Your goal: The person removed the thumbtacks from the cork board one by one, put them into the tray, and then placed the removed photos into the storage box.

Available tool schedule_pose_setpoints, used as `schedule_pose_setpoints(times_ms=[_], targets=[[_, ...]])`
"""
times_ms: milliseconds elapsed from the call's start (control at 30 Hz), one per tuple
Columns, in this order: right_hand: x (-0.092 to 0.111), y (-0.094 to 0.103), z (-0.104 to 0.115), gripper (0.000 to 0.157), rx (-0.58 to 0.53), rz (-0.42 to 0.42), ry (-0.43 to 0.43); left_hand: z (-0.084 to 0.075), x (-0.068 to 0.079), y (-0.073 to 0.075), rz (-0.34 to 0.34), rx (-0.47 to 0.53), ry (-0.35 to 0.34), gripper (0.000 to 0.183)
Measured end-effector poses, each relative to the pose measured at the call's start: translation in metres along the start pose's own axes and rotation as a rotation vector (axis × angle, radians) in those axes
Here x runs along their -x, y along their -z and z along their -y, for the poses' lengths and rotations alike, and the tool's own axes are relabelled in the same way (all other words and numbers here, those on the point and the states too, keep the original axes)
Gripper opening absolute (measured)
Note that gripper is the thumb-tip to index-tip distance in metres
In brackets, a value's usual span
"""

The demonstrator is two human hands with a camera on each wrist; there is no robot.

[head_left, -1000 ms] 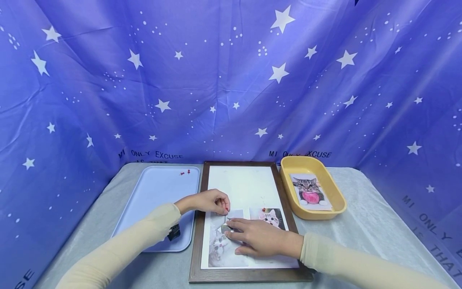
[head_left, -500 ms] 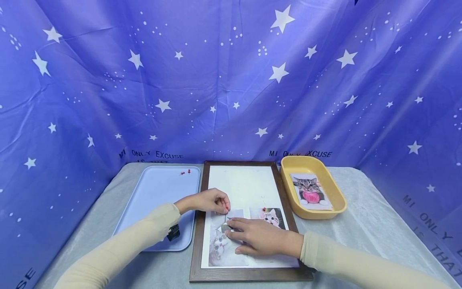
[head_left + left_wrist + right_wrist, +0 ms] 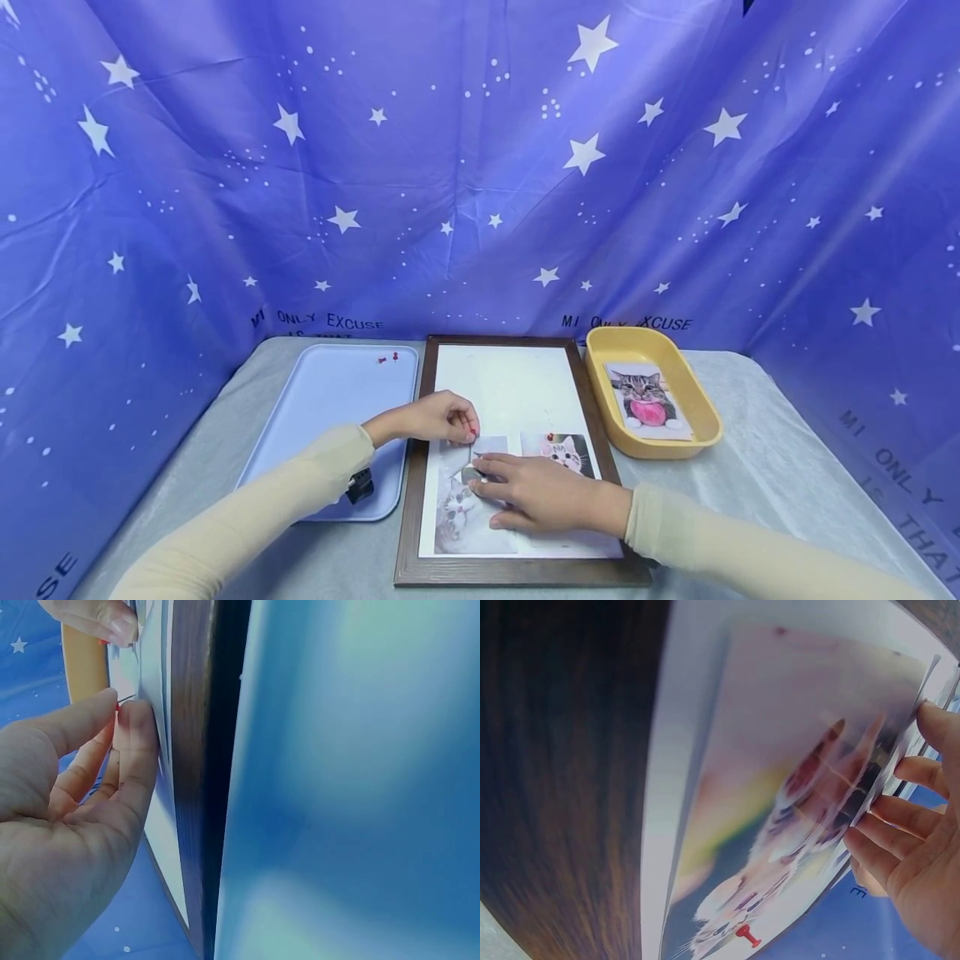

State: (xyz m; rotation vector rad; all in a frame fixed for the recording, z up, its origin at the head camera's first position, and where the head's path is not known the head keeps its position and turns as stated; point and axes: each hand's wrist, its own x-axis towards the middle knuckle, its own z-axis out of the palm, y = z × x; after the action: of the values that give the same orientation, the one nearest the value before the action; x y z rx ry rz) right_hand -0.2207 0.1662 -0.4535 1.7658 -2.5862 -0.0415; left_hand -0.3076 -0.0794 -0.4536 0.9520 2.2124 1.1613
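Between thumb and fingers, my left hand [image 3: 441, 417] pinches a red push pin [image 3: 117, 706], its needle showing in the left wrist view. It is at the top edge of a pale cat photo [image 3: 472, 533], which lies on a white board [image 3: 510, 379] in a dark wooden frame. My right hand [image 3: 543, 496] rests with outstretched fingers on that photo. Beneath the right palm, partly hidden, is a second cat photo [image 3: 566, 450]. A red push pin [image 3: 747, 936] stands at this photo's top edge.
A light blue tray [image 3: 337, 392] with two red push pins [image 3: 388, 358] lies left of the frame. On the right, a yellow bin [image 3: 697, 417] holds a tabby cat photo [image 3: 647, 404]. A starry blue curtain [image 3: 465, 167] surrounds the grey cloth-covered table [image 3: 735, 492].
Both hands keep nearly the same place on the board, and the pin stays in the left fingers. The head view has shifted slightly.
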Motion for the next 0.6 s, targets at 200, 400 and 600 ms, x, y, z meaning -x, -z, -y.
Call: schedule_pose_setpoints(times_ms=[200,400,600], targets=[[0.0,0.0,0.0,0.052,-0.02,0.013,-0.009,0.001,0.002,0.003,-0.038,-0.012,0.005,0.006],[0.001,-0.001,0.0,0.052,-0.012,-0.002,-0.005,0.0,0.006,0.012,-0.097,-0.006,-0.004,0.01],[0.0,-0.001,0.0,0.051,-0.005,-0.011,0.0,0.001,0.011,0.026,-0.186,-0.054,-0.056,0.01]])
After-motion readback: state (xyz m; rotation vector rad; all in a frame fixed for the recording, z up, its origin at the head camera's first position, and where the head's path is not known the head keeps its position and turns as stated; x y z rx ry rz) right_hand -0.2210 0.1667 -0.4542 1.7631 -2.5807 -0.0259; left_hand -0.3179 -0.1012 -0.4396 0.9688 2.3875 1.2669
